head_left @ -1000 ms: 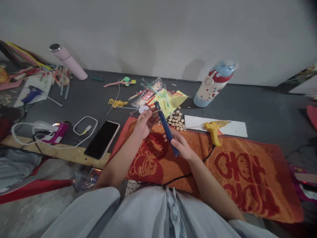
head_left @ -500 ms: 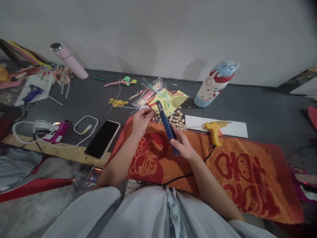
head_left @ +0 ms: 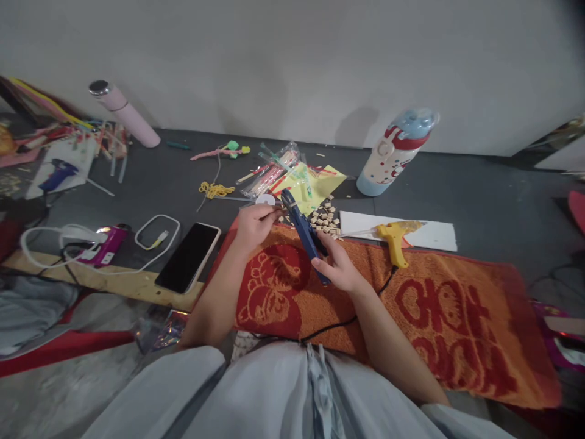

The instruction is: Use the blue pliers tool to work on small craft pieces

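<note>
My right hand (head_left: 339, 262) is closed around the lower part of a long dark blue hand tool (head_left: 304, 233), whose exact kind I cannot make out. The tool slants up and left, its dark head uppermost. Beside that head my left hand (head_left: 256, 224) pinches a thin pale stick (head_left: 282, 209), mostly hidden by the fingers. The stick's end meets the tool's head; whether it sits between jaws is unclear. Many small wooden pieces (head_left: 325, 216) lie loose just behind and right of the tool. Beneath both hands spreads an orange and red towel (head_left: 347, 299).
A yellow glue gun (head_left: 393, 238) rests on a white board (head_left: 439, 236) at right, its cord crossing the towel. Behind stand a cartoon bottle (head_left: 388, 160) and a pink flask (head_left: 125, 113). Yellow paper (head_left: 336, 182), bagged sticks (head_left: 276, 174), a phone (head_left: 188, 257) and white cables (head_left: 50, 227) lie around.
My left hand has shifted slightly left and down. The tool's head has tilted a little left and downward, while my right hand keeps its grip.
</note>
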Available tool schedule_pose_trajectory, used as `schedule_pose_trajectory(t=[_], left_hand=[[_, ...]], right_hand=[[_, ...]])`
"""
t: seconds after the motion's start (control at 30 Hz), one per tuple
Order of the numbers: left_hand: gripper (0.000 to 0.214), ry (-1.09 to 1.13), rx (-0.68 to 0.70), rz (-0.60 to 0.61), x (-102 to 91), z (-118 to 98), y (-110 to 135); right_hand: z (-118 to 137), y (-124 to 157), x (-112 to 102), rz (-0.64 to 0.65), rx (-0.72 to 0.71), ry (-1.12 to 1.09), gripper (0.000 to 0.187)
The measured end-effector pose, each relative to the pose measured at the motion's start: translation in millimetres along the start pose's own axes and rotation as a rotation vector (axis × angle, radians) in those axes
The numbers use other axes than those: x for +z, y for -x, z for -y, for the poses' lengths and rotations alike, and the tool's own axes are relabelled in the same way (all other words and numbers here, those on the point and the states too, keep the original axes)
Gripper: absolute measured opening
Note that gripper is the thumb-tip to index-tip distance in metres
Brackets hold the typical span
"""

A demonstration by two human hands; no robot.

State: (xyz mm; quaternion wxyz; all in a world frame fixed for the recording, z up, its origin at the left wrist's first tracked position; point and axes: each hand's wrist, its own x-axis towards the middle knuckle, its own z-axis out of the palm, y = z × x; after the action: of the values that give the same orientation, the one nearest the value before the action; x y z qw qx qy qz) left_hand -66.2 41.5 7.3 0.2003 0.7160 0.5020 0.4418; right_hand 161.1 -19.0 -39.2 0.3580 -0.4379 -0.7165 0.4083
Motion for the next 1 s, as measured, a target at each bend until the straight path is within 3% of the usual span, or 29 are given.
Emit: schedule_pose_trajectory(t=[0.2,0.37,0.57,0.83,1.0], left_hand=[[0.036,0.316,-0.288,0.129,-8.6,-1.4,-1.8],[0.041,0.430,-0.377,0.156,-11.4,-2.4,-1.8],[0.043,0.512,-0.407,0.157,-13.0,-6.8,-2.0],[0.044,0.520,-0.366,0.194,-17.0,-11.6,-2.4],[0.044,0.584,-0.330,0.218,-14.8,-8.1,-0.5]], right_hand=[[1.4,-1.0,-2.6,0.043,-0.051,0.013,0.078],[1.1,-0.9,-3.7,0.067,-0.098,0.023,0.076],[-1.0,-0.6,-4.3,0.071,-0.137,0.082,0.078],[-1.7,0.6,-4.1,0.045,-0.145,0.229,0.084],[-5.3,0.5,-11.3,0.086,-0.167,0.211,0.086]])
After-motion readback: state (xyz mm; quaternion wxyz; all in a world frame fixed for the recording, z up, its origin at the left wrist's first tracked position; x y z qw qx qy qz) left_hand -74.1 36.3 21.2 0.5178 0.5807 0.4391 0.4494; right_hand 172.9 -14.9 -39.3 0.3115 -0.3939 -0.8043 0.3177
